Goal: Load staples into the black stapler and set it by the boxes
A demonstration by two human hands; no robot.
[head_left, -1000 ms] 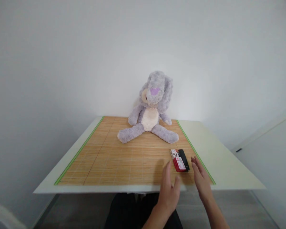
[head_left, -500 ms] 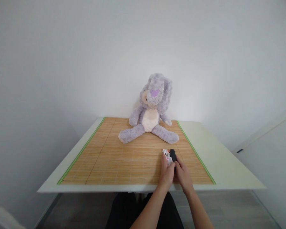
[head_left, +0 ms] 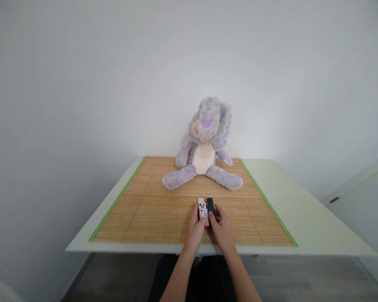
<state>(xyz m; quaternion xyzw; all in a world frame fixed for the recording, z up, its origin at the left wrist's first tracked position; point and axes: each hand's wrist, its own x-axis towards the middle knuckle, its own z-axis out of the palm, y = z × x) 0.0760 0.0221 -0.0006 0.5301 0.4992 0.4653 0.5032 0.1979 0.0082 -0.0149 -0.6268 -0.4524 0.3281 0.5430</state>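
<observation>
Near the front of the bamboo mat [head_left: 164, 209], my left hand [head_left: 194, 230] is closed around a small white-and-red printed box [head_left: 203, 213], its thumb lying on the front. Right beside the box stands a narrow black oblong object [head_left: 211, 206], perhaps a stapler; too little detail shows to be sure. My right hand [head_left: 223, 231] grips this black piece, thumb on its near face and fingers curled at its right side. The two things are held side by side, and their lower ends are partly covered by my hands.
A grey-lilac plush rabbit [head_left: 203, 159] sits at the back of the mat against the white wall [head_left: 113, 84], legs spread forward. The mat has green edging and lies on a white table [head_left: 302, 209], whose front edge is close to my legs.
Both hands have moved left with the box and the black object, which now stand more upright in view. My right fingers have spread a little. The view has shifted slightly.
</observation>
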